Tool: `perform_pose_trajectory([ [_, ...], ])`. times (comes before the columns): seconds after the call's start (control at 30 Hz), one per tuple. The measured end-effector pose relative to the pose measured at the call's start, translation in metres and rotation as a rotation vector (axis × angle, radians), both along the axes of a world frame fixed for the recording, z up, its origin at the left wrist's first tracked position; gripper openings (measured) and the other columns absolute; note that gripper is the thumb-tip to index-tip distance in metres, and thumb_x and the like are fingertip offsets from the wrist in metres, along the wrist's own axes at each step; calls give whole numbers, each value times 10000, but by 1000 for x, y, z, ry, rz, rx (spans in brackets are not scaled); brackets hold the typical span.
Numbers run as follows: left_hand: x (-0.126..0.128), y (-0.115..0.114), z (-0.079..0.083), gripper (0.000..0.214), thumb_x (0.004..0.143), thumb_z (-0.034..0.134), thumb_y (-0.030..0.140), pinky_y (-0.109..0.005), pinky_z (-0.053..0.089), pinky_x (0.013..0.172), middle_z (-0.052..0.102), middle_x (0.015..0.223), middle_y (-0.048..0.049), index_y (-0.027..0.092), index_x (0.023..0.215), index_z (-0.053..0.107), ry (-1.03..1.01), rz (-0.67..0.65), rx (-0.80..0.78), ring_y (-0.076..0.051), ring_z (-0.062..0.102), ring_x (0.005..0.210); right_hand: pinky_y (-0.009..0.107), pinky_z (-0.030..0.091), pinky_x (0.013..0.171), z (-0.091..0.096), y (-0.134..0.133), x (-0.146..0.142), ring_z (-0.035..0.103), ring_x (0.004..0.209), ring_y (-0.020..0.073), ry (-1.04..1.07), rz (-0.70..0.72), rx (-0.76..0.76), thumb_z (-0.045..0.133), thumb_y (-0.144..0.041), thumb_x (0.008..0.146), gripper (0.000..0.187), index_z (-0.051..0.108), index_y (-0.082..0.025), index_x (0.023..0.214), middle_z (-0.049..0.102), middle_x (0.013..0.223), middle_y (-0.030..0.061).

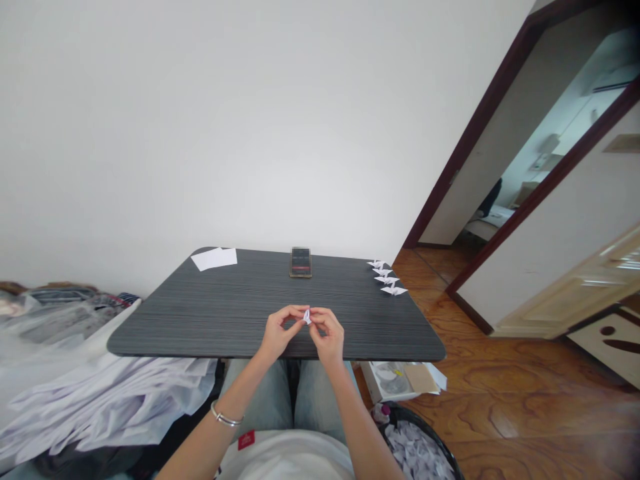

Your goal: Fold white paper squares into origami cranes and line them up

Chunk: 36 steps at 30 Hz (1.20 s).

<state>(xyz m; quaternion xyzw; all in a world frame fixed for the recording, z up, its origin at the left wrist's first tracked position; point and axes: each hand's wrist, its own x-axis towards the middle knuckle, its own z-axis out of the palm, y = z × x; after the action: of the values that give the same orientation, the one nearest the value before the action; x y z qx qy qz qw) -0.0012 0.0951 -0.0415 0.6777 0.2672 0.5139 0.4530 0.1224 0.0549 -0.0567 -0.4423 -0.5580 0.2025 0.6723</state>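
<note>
One small folded white-paper piece (307, 317) | grip: left hand (277, 331), right hand (329, 337) pinching it, likely steadying folds | over near edge of dark wood-grain worktop (225, 320) | folded white-paper cranes (394, 291), right edge, presumably set clear

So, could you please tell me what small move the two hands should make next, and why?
I would probably crease the small folded white paper piece gently between the fingertips: the left hand and right hand both pinch it, and it shows no spread wings like those on the white folded-paper birds at the right of the dark grey wood-grain table.
</note>
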Motion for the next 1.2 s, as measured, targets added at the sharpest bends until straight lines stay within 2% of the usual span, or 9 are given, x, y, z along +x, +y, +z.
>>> perform_pose_trajectory([
  [0.33, -1, -1, 2, 108, 727, 606, 250, -362, 450, 812, 660, 872, -97, 150, 686, 615, 38, 55, 77, -209, 607, 846, 324, 528, 671, 4, -1, 0, 607, 822, 192, 18, 45, 1, 529, -161, 724, 72, 594, -190, 722, 618, 914, 84],
  [0.8, 1, 1, 2, 67, 718, 612, 206, -316, 453, 767, 603, 856, -83, 145, 723, 583, 6, -24, 103, -184, 580, 822, 317, 530, 674, 1, 0, 1, 607, 794, 179, 60, 79, 29, 542, -132, 707, 67, 572, -192, 708, 597, 877, 66],
  [1.03, 1, -5, 8, 50, 753, 571, 205, -292, 451, 743, 616, 863, -74, 157, 739, 568, 100, 62, 212, -175, 579, 804, 312, 526, 680, -3, 2, 2, 603, 823, 180, 37, 77, 31, 522, -102, 721, 101, 568, -190, 735, 596, 910, 69],
  [1.2, 3, -12, 7, 105, 818, 461, 156, -294, 444, 775, 604, 916, -76, 173, 859, 556, 210, 141, 363, -169, 561, 869, 307, 529, 673, -1, 1, 1, 601, 818, 178, -32, 15, 20, 515, -132, 745, 84, 575, -191, 747, 606, 915, 71],
])
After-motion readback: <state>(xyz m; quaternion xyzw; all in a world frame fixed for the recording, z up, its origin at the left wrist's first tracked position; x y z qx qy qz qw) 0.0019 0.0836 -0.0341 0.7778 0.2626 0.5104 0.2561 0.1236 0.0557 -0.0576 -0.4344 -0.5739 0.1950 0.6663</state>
